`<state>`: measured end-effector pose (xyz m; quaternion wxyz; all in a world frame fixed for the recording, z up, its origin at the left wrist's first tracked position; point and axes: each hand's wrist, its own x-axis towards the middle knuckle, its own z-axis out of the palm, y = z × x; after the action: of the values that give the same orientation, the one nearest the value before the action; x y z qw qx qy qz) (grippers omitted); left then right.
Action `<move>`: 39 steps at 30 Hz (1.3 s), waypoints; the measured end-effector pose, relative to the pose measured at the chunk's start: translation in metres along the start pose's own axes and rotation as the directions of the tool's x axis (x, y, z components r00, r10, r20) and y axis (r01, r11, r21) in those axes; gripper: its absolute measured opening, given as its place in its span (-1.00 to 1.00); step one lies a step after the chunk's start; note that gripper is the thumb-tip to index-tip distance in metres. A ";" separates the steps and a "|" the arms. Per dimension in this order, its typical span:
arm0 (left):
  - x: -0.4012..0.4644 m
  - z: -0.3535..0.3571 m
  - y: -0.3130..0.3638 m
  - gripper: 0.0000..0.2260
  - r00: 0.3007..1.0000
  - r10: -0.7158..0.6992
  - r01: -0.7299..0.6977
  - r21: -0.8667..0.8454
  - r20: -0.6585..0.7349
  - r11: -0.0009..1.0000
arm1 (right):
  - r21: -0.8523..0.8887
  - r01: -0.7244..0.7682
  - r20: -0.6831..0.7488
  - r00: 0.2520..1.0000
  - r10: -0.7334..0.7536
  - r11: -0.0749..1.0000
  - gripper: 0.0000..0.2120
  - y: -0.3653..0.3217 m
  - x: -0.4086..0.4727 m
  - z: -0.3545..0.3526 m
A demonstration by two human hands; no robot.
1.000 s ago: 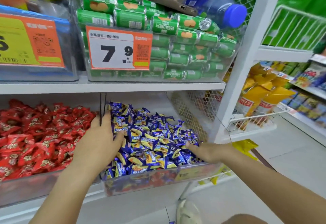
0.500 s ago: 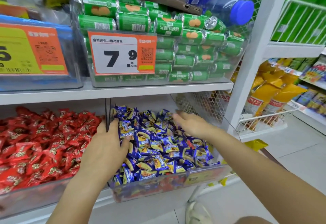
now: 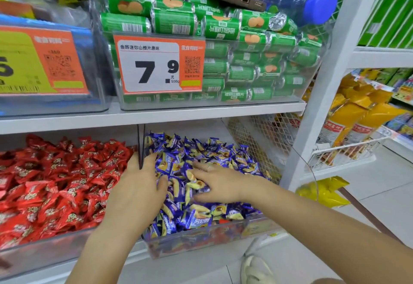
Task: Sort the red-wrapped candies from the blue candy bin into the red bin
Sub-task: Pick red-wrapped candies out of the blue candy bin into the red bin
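Both hands are laid palm-down on the heap in the blue candy bin [image 3: 201,236], a clear-walled tray on the lower shelf [image 3: 138,259]. The left hand [image 3: 138,185] is spread flat at the bin's left edge, against the dark divider [image 3: 141,147]; the right hand [image 3: 220,183] is spread over the middle of the heap, a ring showing on one finger. Nothing is pinched by either. No red-wrapped candies can be picked out on the blue surface; a red tint is seen through the front wall, so some are judged to be buried. The red bin [image 3: 44,254] stands just beside, to the left, and is filled with red candies [image 3: 55,183]. The pieces are small pillow shapes in glossy, crinkled film with twisted ends. They are judged light, slippery and loose underhand; a piece is best taken by its firm middle.
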<state>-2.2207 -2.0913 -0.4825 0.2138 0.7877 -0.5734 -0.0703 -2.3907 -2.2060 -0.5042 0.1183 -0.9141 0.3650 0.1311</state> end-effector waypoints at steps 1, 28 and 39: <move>0.000 0.001 -0.001 -0.52 1.000 0.000 0.000 0.004 0.000 1.000 | -0.079 -0.030 0.013 0.999 0.031 0.996 -0.29 0.003 0.006 -0.003; 0.002 0.002 0.016 -0.57 0.976 0.182 -0.147 0.258 -0.118 0.955 | -0.541 -0.217 -0.063 0.974 0.219 0.813 -0.47 0.071 -0.015 -0.026; -0.013 0.004 0.048 -0.82 0.736 0.374 -0.396 -0.089 0.565 0.914 | 0.254 0.106 0.167 0.974 -0.152 0.961 -0.58 0.034 -0.064 -0.011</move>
<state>-2.2682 -2.0926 -0.4682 0.0276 0.5982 -0.7621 -0.2462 -2.4575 -2.1924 -0.4774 0.2713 -0.8984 0.3051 0.1617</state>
